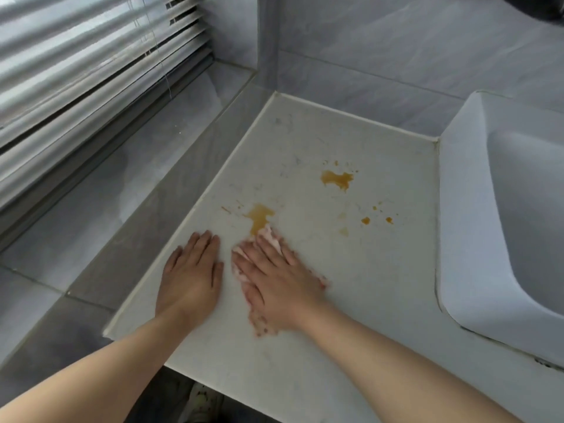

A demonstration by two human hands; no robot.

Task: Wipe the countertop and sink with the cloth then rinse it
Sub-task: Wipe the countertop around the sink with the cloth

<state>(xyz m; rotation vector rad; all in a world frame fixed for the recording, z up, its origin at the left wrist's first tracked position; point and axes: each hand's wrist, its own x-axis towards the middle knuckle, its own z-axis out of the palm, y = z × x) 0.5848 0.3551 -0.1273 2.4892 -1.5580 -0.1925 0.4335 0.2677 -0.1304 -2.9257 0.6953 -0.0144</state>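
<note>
The cloth (271,238) could smear the brown spill (260,215) instead of lifting it. The cloth is small, and its front edge is just touching the sticky puddle. If the right hand (276,277) pushes too softly, a streak may be left on the countertop (305,377). If it pushes too fast, the cloth may bunch up or slip out from under the palm. The second brown spill (337,179) and the small drops (365,220) lie farther off, toward the sink (476,227), so they could be missed.

The right hand lies flat on top of the cloth. Its fingers are straight and spread, pressing the cloth down and pointing up at the brown spill. They do not curl around the cloth. The left hand (190,271) lies flat on the bare countertop just beside it, with fingers straight and close together, holding nothing. Both arms reach forward from the bottom of the view.
</note>
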